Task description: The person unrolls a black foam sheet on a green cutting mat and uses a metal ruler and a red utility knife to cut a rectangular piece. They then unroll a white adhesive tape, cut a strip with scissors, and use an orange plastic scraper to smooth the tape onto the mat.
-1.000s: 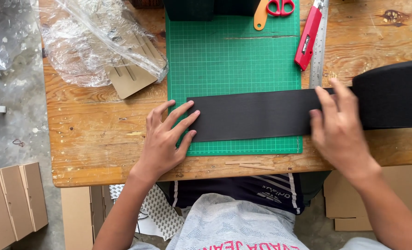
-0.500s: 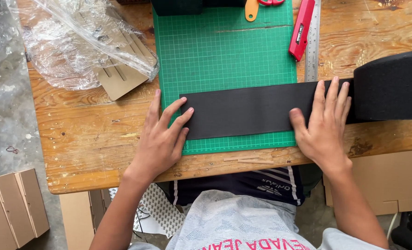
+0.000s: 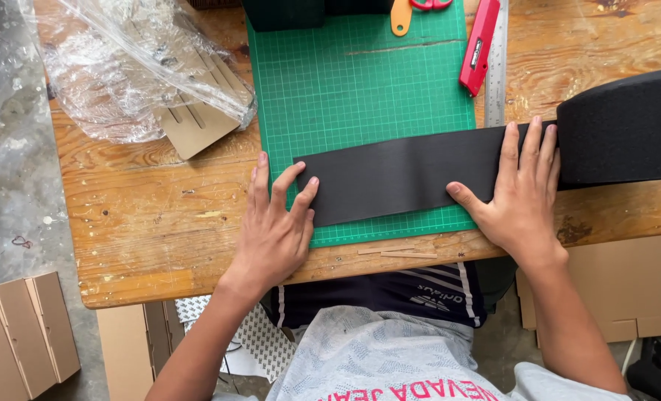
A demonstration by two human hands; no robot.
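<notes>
Flattening the black strip (image 3: 397,178) on the green cutting mat (image 3: 360,89).
Left hand (image 3: 275,226) and right hand (image 3: 523,197) press it with spread fingers, gripping nothing; next probably comes careful alignment with the mat grid.

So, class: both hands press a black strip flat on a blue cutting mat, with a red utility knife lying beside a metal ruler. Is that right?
Not quite: the head view shows the cutting mat is green, not blue. The left hand and right hand do press the black strip, with the red utility knife beside the metal ruler.

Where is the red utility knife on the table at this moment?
In the head view, the red utility knife lies at the upper right edge of the green cutting mat, beside the metal ruler, above the right hand.
</notes>
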